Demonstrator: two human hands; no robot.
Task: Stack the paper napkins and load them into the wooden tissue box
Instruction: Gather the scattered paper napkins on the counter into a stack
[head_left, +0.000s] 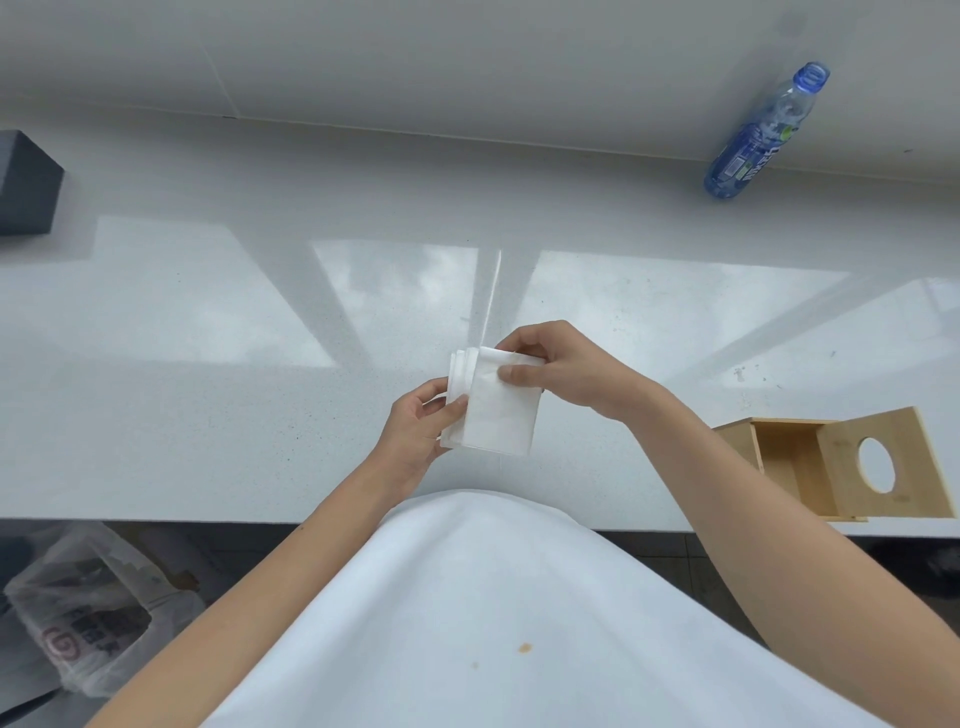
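A small stack of white paper napkins (498, 410) is held above the white counter, near its front edge. My left hand (423, 431) grips the stack's left side from below, thumb on top. My right hand (556, 369) pinches the top right corner of the uppermost napkin. The wooden tissue box (789, 462) lies on the counter at the right, its open side showing an empty inside. Its lid (883, 462) with a round hole leans against the box's right end.
A blue plastic bottle (763, 135) without a cap stands at the back right by the wall. A dark grey block (26, 182) sits at the far left. Below the white counter (208, 389), a plastic bag (88, 613) lies on the floor.
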